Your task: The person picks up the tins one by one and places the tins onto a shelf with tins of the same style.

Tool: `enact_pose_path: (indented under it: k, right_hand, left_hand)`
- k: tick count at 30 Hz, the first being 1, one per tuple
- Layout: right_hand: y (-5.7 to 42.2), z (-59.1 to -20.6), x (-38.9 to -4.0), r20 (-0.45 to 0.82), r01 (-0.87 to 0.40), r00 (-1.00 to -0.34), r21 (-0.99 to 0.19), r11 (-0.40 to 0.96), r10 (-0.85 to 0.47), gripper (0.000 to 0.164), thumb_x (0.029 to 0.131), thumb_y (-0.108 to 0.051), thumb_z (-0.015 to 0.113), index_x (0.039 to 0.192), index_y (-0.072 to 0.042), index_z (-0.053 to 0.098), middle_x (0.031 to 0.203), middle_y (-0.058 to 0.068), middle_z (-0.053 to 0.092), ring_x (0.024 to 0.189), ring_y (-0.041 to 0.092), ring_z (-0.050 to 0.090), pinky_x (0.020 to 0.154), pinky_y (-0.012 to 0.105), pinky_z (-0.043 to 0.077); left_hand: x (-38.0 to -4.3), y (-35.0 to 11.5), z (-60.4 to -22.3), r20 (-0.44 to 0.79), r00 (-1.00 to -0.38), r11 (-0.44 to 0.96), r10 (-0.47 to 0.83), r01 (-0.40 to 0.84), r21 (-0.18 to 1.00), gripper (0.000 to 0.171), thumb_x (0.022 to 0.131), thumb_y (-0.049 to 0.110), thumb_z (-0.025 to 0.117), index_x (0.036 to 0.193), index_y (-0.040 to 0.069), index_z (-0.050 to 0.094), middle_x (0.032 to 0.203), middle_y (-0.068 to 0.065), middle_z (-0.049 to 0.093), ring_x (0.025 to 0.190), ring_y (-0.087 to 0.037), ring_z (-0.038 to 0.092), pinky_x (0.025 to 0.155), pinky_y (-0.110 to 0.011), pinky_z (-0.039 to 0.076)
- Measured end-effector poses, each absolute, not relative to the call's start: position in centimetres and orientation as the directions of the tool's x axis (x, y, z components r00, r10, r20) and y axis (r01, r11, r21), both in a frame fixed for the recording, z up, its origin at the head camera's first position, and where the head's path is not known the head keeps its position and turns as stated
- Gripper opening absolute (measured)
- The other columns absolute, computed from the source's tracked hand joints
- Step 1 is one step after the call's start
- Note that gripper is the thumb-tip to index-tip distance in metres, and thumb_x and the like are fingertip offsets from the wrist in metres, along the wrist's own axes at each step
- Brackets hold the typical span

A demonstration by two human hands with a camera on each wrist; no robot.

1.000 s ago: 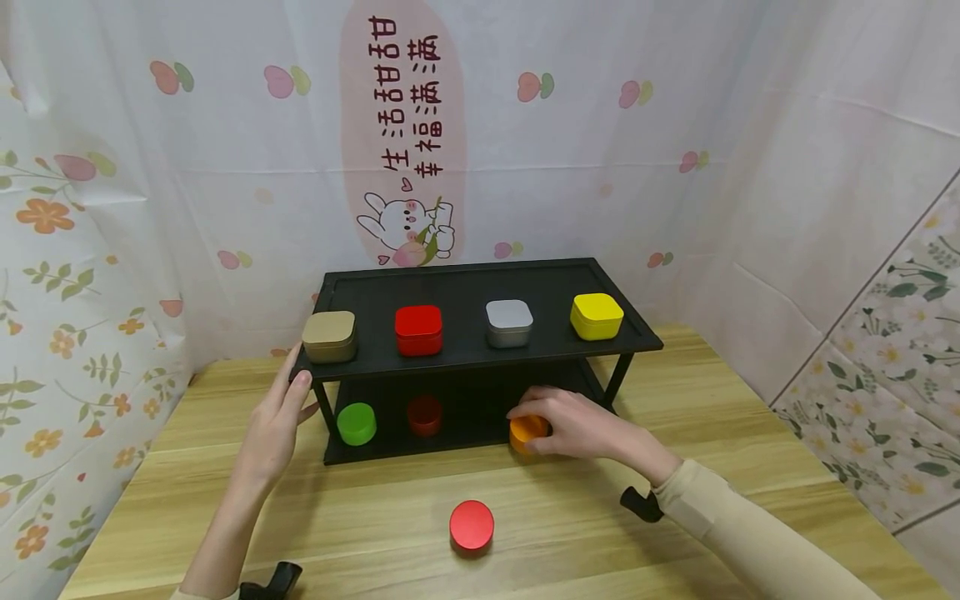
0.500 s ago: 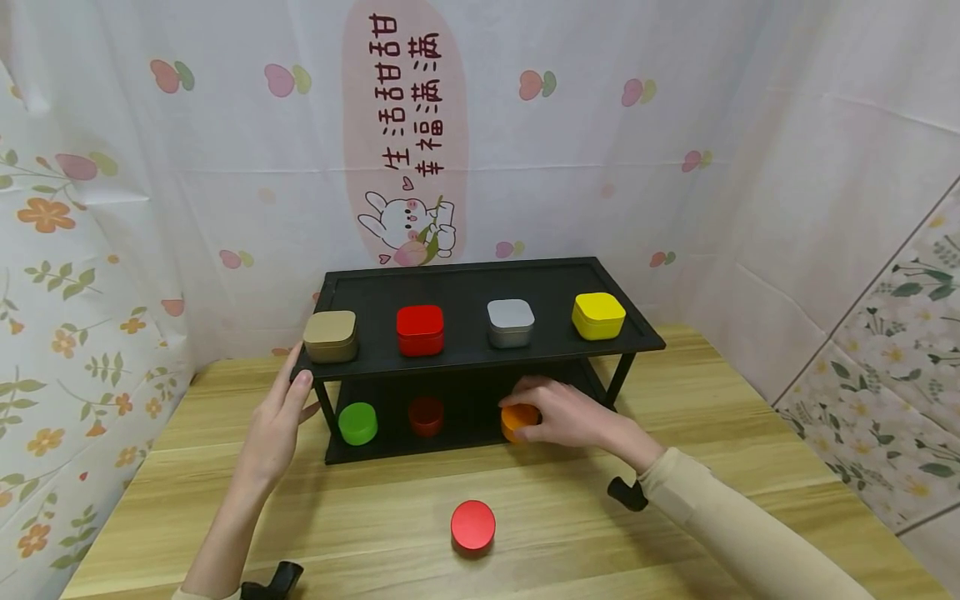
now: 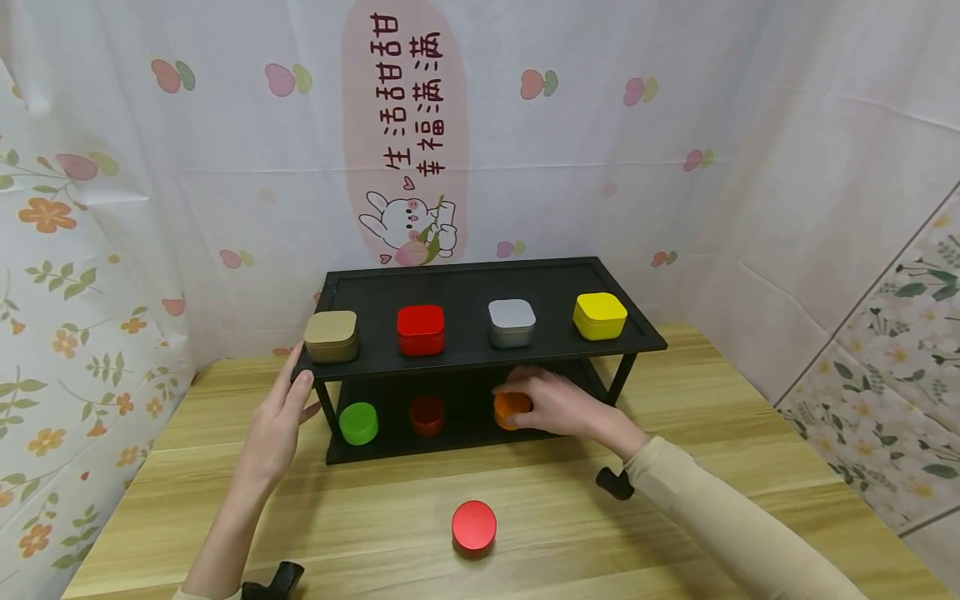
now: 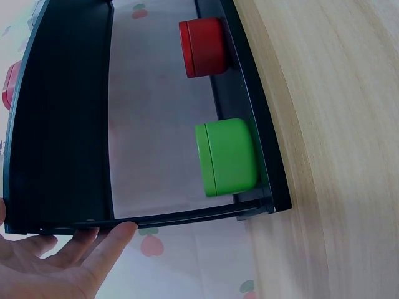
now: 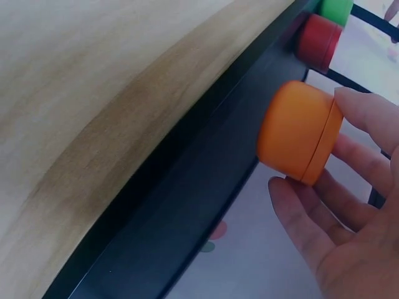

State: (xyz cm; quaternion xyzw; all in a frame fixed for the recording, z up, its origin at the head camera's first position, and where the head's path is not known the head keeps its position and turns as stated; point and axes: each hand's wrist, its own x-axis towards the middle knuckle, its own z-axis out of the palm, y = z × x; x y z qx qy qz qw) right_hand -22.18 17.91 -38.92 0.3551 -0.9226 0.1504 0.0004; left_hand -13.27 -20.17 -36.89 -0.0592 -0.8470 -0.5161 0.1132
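Observation:
My right hand (image 3: 551, 402) holds an orange round tin (image 5: 298, 132) between thumb and fingers at the lower board of a black two-tier rack (image 3: 480, 367). Whether the tin's base touches the board I cannot tell. My left hand (image 3: 272, 429) grips the left end of the rack's upper board, thumb at the front corner. On the lower board stand a green round tin (image 4: 227, 157) and a dark red round tin (image 4: 204, 47), left of the orange one. Another red round tin (image 3: 474, 526) sits on the table in front of the rack.
Along the upper board stand square tins in a row: tan (image 3: 332, 337), red (image 3: 421, 331), silver (image 3: 512, 323) and yellow (image 3: 600, 317). Rack posts (image 3: 620, 379) rise at both ends. Patterned cloth (image 3: 570, 167) hangs behind the wooden table (image 3: 375, 533).
My right hand has carried the orange tin leftward and back, from the rack's front edge in over the lower board. My left hand has stayed at the rack's end.

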Motion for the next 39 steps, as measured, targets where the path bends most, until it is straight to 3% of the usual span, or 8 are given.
enact_pose_path:
  k: [39]
  right_hand:
    - [17.5,-40.3,-24.2,-0.002,-0.557,-0.804,-0.345,0.755,-0.594,0.042,0.094,-0.029,0.076,0.134,-0.016,0.070,0.127,0.005,0.064,0.107,0.020,0.059,0.087,0.035,0.056]
  left_hand:
    - [-13.3,-20.1,-36.9,0.259,-0.966,0.451,-0.011,0.226,0.863,0.058,0.113,0.044,0.028,0.167,0.032,0.011,0.173,-0.007,0.019,0.152,-0.044,0.035,0.108,-0.056,0.048]
